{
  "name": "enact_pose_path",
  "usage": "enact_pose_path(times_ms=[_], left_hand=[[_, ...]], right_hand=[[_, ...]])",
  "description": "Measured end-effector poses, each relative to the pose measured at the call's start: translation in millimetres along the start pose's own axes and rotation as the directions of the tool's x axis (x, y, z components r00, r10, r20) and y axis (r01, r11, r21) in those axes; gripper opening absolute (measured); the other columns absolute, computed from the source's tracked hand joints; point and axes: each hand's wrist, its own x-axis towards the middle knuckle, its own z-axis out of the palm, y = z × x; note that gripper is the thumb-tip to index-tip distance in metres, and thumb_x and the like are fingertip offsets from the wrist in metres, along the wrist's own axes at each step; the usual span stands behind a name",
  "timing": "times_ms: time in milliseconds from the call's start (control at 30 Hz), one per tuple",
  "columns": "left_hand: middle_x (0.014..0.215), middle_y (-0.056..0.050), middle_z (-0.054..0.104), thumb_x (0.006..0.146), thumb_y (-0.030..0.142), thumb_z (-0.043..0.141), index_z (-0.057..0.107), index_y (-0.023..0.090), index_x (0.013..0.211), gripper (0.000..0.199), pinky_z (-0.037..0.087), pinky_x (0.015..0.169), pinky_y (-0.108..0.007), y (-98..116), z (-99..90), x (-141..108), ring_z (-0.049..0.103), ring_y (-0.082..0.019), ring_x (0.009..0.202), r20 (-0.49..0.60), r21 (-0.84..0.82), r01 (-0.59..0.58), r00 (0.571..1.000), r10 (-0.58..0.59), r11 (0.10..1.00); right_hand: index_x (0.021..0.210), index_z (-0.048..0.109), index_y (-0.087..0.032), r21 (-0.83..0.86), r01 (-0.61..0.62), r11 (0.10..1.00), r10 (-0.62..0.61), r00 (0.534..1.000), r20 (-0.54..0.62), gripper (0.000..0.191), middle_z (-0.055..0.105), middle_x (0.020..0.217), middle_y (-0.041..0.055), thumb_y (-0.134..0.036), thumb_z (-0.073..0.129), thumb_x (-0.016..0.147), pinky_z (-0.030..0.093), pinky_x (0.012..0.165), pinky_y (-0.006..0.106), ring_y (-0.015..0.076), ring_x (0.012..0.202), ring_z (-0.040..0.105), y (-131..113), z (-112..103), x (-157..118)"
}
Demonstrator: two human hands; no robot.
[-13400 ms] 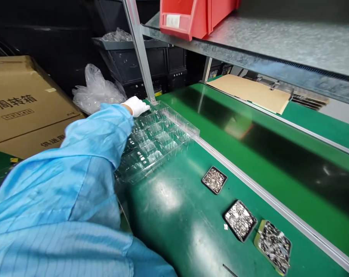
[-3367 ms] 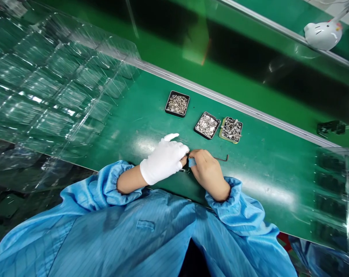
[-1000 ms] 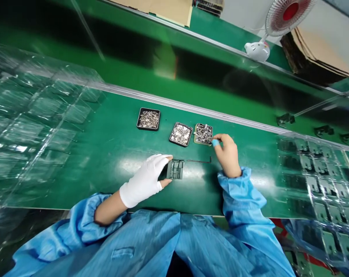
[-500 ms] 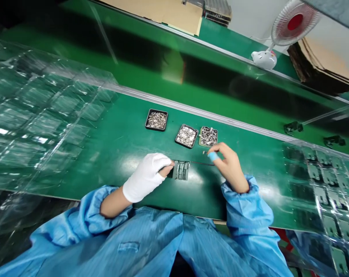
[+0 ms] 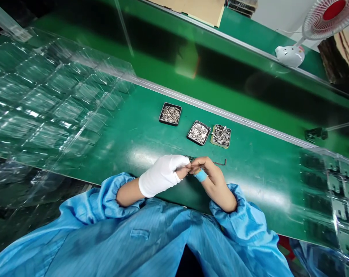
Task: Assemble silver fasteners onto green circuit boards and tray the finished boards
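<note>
A small dark green part (image 5: 191, 158) sits at my fingertips over the green bench (image 5: 125, 134), largely hidden behind them. My left hand (image 5: 163, 175), in a white glove with bare fingertips, bends thumb and fingers nearly together on the part. My right hand (image 5: 211, 177), bare but for a blue wrap (image 5: 200, 175), meets it with fingertips drawn in; whether they pinch anything, I cannot tell.

Just to the right, a dark bent rod (image 5: 220, 164) lies on the bench. Bench top runs from my hands out to a clear tray (image 5: 67, 109) at left and a second clear tray (image 5: 335, 219), holding green parts, at right. A metal rail (image 5: 192, 101) bounds the far side; the near edge passes just before my blue smock (image 5: 128, 246).

Marks on the white base of a fan (image 5: 290, 56), beyond the rail, are too small to read.

Three dishes of metal bits stand between hands and rail: a black dish (image 5: 168, 124), another black dish (image 5: 194, 141) and, just beside that, a yellowish dish (image 5: 220, 146). Two dark brackets (image 5: 316, 134) sit past the rail at right.
</note>
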Motion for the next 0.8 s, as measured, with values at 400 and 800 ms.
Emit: enact_pose_path(times_ms=[400, 800], left_hand=[[0.076, -0.006, 0.068, 0.088, 0.023, 0.047, 0.064, 0.018, 0.085, 0.018, 0.049, 0.066, -0.031, -15.1, 12.2, -3.6, 0.064, -0.020, 0.072, -0.138, 0.364, -0.145, 0.968, 0.208, 0.920], [0.110, -0.007, 0.068, 0.081, 0.019, 0.049, 0.060, 0.015, 0.106, 0.028, 0.047, 0.096, -0.034, -38.2, 27.7, 10.5, 0.062, -0.020, 0.104, 0.095, -0.252, 0.170, 0.984, -0.151, 0.953]], right_hand=[[0.091, 0.058, -0.025, -0.319, 0.120, 0.940, -0.174, 0.974, -0.146, 0.005, 0.063, 0.088, 0.0003, -0.020, 0.056, 0.090, 0.038, 0.099, 0.044, 0.0186, 0.085, 0.060, 15.7, -4.5, 7.4], [0.089, 0.053, -0.025, -0.481, 0.061, 0.874, -0.158, 0.974, -0.163, 0.007, 0.062, 0.094, 0.0021, -0.018, 0.052, 0.089, 0.032, 0.100, 0.048, 0.0205, 0.089, 0.059, 40.7, 2.4, 13.4]])
